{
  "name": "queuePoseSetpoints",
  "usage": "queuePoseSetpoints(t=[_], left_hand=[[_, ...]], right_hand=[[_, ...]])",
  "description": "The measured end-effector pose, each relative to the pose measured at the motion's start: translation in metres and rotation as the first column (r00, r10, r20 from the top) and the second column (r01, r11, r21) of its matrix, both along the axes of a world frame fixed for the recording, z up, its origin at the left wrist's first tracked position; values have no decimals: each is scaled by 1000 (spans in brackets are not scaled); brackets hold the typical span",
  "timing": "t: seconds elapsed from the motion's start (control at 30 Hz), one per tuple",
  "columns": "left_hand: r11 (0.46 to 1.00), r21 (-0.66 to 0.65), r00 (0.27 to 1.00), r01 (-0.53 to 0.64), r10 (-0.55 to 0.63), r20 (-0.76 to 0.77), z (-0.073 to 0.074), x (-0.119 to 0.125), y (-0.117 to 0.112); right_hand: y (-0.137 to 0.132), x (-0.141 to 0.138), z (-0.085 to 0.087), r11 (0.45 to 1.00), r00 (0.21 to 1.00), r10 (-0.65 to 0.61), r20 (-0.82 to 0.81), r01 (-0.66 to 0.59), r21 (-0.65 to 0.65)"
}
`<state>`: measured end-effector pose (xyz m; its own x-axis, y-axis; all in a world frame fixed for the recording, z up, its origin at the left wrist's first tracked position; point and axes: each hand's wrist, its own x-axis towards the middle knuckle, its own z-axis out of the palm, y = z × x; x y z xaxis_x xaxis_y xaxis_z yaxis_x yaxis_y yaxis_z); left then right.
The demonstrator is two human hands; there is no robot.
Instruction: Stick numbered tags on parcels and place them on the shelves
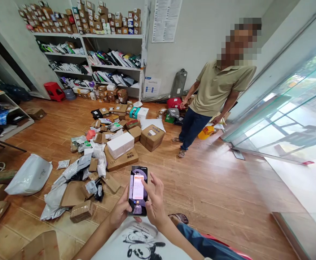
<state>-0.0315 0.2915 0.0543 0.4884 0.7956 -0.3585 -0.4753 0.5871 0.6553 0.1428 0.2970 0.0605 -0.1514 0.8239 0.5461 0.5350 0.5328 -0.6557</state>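
I hold a smartphone (137, 191) upright in front of me, its lit screen showing an orange and white page. My left hand (120, 211) grips the phone's left edge and lower back, thumb on the side. My right hand (154, 202) cradles the right edge, with its index finger bent over the screen. Below the hands lie my white printed shirt (136, 243) and my blue trouser leg (206, 243).
Parcels, cardboard boxes (151, 136) and plastic mailers (30, 175) are scattered over the wooden floor. Shelves (112, 36) with packages line the back wall. A person in an olive shirt (217, 88) stands at the right near a glass door (288, 108). A red stool (53, 90) stands at the back left.
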Motion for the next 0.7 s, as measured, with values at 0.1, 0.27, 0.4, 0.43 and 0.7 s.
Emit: queuePoseSetpoints(t=[0.1,0.27,0.4,0.43,0.7], left_hand=[[1000,-5,1000,-5,5,-7,2,-1,-1],[1000,3,1000,6,-6,-3,3,-2,-1],[1000,-1,1000,13,-13,0,3,-2,-2],[1000,-3,1000,17,-17,-1,4,-2,-3],[1000,-17,1000,16,-16,-6,6,0,-5]], right_hand=[[-1,1,0,999,999,-50,-11,50,-7],[-2,1,1,988,989,-143,40,140,69],[0,0,2,989,985,-145,96,142,34],[0,0,2,990,986,-142,88,139,33],[-1,-2,-8,994,989,-99,-107,94,-50]])
